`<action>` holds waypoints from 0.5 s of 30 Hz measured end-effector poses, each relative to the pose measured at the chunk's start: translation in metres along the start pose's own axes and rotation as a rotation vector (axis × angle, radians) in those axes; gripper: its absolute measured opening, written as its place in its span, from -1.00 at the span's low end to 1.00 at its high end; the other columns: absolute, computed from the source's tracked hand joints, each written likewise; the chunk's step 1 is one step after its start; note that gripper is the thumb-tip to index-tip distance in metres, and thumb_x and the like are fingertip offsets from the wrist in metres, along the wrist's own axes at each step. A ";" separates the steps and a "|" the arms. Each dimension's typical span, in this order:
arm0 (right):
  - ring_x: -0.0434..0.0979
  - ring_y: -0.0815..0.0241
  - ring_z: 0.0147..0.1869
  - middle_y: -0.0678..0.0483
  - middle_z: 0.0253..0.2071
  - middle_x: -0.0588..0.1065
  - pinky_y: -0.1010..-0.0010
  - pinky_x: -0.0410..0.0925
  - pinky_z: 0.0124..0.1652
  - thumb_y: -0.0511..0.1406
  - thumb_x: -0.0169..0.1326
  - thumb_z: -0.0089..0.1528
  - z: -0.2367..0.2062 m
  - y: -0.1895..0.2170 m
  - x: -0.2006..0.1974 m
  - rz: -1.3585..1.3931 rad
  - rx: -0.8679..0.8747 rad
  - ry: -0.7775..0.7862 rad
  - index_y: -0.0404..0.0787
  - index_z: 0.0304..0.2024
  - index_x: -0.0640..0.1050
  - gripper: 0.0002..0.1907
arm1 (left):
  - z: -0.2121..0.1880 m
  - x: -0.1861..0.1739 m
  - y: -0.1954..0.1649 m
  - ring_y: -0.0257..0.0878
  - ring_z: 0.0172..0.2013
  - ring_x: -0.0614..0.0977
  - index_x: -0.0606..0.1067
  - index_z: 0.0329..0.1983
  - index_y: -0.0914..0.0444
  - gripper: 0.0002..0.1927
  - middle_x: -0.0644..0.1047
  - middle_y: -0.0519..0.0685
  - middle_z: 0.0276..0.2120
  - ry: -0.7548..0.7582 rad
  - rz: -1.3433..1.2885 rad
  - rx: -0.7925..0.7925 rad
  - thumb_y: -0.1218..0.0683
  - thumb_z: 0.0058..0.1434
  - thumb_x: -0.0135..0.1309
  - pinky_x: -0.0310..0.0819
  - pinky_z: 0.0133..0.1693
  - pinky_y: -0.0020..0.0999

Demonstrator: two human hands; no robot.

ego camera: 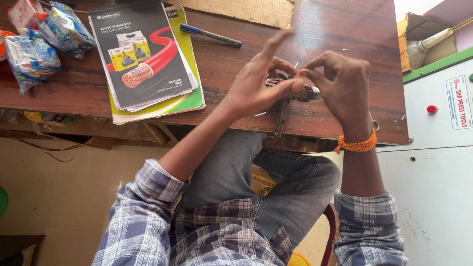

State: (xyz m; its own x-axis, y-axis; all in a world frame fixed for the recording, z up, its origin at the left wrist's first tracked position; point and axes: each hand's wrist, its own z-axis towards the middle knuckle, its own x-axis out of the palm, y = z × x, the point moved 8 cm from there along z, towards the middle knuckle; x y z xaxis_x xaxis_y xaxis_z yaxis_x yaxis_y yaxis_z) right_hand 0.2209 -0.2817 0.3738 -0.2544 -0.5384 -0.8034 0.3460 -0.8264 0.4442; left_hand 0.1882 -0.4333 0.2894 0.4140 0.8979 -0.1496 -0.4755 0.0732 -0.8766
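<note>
Both my hands meet over the near edge of a dark wooden table (pixel 221 74). My left hand (pixel 256 81) pinches a small metal part (pixel 308 92) between thumb and middle fingers, with the index finger raised and blurred. My right hand (pixel 342 86) grips the same small metal part from the right, fingers curled around it. The piece is mostly hidden by my fingers. An orange thread band (pixel 357 146) circles my right wrist. A dark metal strip (pixel 282 118) hangs over the table edge just below my hands.
A stack of catalogues and papers (pixel 148 54) lies at the left. A blue pen (pixel 211 35) rests behind it, near a cardboard sheet (pixel 246 11). Plastic packets (pixel 37 42) sit at the far left. A white machine cabinet with a red button (pixel 432 109) stands on the right.
</note>
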 end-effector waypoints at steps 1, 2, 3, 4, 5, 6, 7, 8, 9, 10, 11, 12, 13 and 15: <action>0.25 0.40 -0.53 0.11 -0.58 0.40 0.40 0.13 -0.46 -0.37 0.39 0.26 0.003 0.001 0.000 -0.020 -0.013 -0.007 -0.23 -0.23 0.68 -0.89 | 0.007 0.004 0.008 -0.20 0.07 0.71 -0.07 0.60 0.07 0.03 0.68 0.01 -0.05 0.040 -0.139 -0.070 -0.22 0.28 0.30 0.52 0.17 -0.21; 0.25 0.41 -0.54 0.12 -0.58 0.41 0.39 0.14 -0.45 -0.37 0.39 0.26 0.006 0.002 0.000 -0.039 -0.028 -0.013 -0.23 -0.23 0.68 -0.89 | 0.016 0.008 0.015 -0.16 0.07 0.72 -0.14 0.61 0.08 0.10 0.68 0.08 -0.06 0.079 -0.276 -0.140 -0.19 0.25 0.32 0.54 0.15 -0.19; 0.26 0.40 -0.54 0.11 -0.58 0.41 0.39 0.15 -0.45 -0.37 0.39 0.26 0.008 0.002 0.000 -0.042 -0.013 -0.016 -0.23 -0.23 0.68 -0.89 | 0.020 0.012 0.020 -0.13 0.06 0.73 -0.22 0.61 0.10 0.18 0.69 0.16 -0.07 0.115 -0.411 -0.208 -0.17 0.21 0.35 0.56 0.14 -0.17; 0.27 0.40 -0.54 0.11 -0.58 0.41 0.39 0.16 -0.45 -0.36 0.39 0.26 0.008 0.003 0.000 -0.046 0.000 -0.022 -0.23 -0.23 0.68 -0.88 | 0.024 0.013 0.021 -0.13 0.04 0.73 -0.20 0.62 0.11 0.19 0.67 0.22 -0.07 0.153 -0.493 -0.223 -0.14 0.19 0.37 0.56 0.14 -0.18; 0.27 0.39 -0.53 0.10 -0.58 0.41 0.39 0.17 -0.45 -0.36 0.39 0.25 0.008 0.004 -0.002 -0.051 0.012 -0.029 -0.24 -0.23 0.68 -0.88 | 0.026 0.016 0.022 -0.12 0.02 0.72 -0.19 0.62 0.12 0.20 0.66 0.29 -0.06 0.193 -0.575 -0.237 -0.10 0.18 0.40 0.56 0.14 -0.18; 0.30 0.39 -0.52 0.10 -0.56 0.43 0.40 0.18 -0.44 -0.36 0.38 0.26 0.007 0.006 -0.003 -0.029 0.022 -0.037 -0.24 -0.22 0.67 -0.88 | 0.029 0.018 0.022 -0.12 0.01 0.72 -0.17 0.63 0.13 0.21 0.65 0.36 -0.05 0.234 -0.658 -0.251 -0.07 0.16 0.42 0.56 0.13 -0.19; 0.32 0.39 -0.51 0.11 -0.55 0.45 0.41 0.20 -0.44 -0.36 0.37 0.27 0.003 0.008 -0.005 -0.008 0.033 -0.044 -0.25 -0.22 0.66 -0.88 | 0.032 0.017 0.018 -0.13 -0.01 0.70 -0.17 0.63 0.12 0.19 0.62 0.32 -0.01 0.271 -0.637 -0.204 -0.03 0.18 0.41 0.60 0.12 -0.19; 0.35 0.39 -0.50 0.11 -0.54 0.46 0.41 0.21 -0.43 -0.36 0.37 0.27 -0.001 0.010 -0.006 0.012 0.046 -0.050 -0.25 -0.22 0.66 -0.88 | 0.033 0.014 0.016 -0.15 -0.03 0.69 -0.17 0.63 0.12 0.18 0.59 0.29 0.03 0.308 -0.617 -0.156 0.01 0.19 0.41 0.64 0.11 -0.19; 0.39 0.40 -0.47 0.12 -0.50 0.49 0.44 0.25 -0.42 -0.37 0.35 0.28 -0.007 0.012 -0.007 0.049 0.063 -0.048 -0.25 -0.22 0.65 -0.89 | 0.034 0.011 0.014 -0.17 -0.05 0.68 -0.18 0.63 0.11 0.16 0.57 0.25 0.07 0.343 -0.596 -0.110 0.05 0.21 0.40 0.67 0.10 -0.19; 0.44 0.42 -0.44 0.12 -0.47 0.52 0.46 0.28 -0.40 -0.37 0.33 0.30 -0.015 0.015 -0.006 0.086 0.081 -0.045 -0.25 -0.21 0.65 -0.90 | 0.035 0.006 0.012 -0.19 -0.04 0.69 -0.12 0.62 0.13 0.09 0.45 0.15 0.19 0.350 -0.512 -0.045 0.06 0.24 0.37 0.65 0.12 -0.22; 0.48 0.43 -0.41 0.13 -0.43 0.55 0.48 0.32 -0.38 -0.37 0.32 0.31 -0.023 0.018 -0.004 0.123 0.100 -0.041 -0.25 -0.20 0.64 -0.91 | 0.035 0.001 0.010 -0.21 -0.02 0.70 -0.06 0.60 0.14 0.01 0.33 0.06 0.32 0.358 -0.427 0.020 0.07 0.28 0.34 0.62 0.14 -0.26; 0.48 0.42 -0.39 0.11 -0.40 0.57 0.48 0.32 -0.36 -0.38 0.32 0.30 -0.030 0.024 -0.001 0.121 0.084 -0.071 -0.26 -0.20 0.65 -0.91 | 0.035 -0.003 0.009 -0.23 0.00 0.71 -0.01 0.58 0.15 -0.07 0.22 -0.04 0.44 0.366 -0.342 0.084 0.07 0.31 0.32 0.59 0.16 -0.29; 0.47 0.41 -0.38 0.09 -0.36 0.58 0.48 0.33 -0.34 -0.40 0.31 0.30 -0.038 0.030 0.004 0.120 0.072 -0.103 -0.27 -0.20 0.65 -0.92 | 0.034 -0.004 0.012 -0.24 -0.01 0.73 0.07 0.56 0.16 -0.13 0.34 -0.06 0.36 0.368 -0.324 0.058 0.09 0.30 0.29 0.60 0.15 -0.30; 0.44 0.40 -0.38 0.07 -0.35 0.57 0.49 0.31 -0.34 -0.42 0.30 0.28 -0.055 0.035 0.017 0.137 0.109 -0.163 -0.30 -0.23 0.64 -0.93 | 0.035 -0.003 0.017 -0.27 -0.02 0.76 0.24 0.52 0.18 -0.25 0.60 -0.09 0.19 0.380 -0.289 0.008 0.12 0.28 0.24 0.62 0.12 -0.31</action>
State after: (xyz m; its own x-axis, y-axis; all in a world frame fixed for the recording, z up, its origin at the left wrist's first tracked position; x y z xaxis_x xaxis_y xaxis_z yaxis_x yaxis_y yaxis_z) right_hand 0.2784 -0.3105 0.3541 -0.3569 -0.6592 -0.6618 0.2900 -0.7517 0.5923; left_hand 0.1518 -0.4195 0.2906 0.7844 0.6175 -0.0579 -0.3040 0.3013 -0.9038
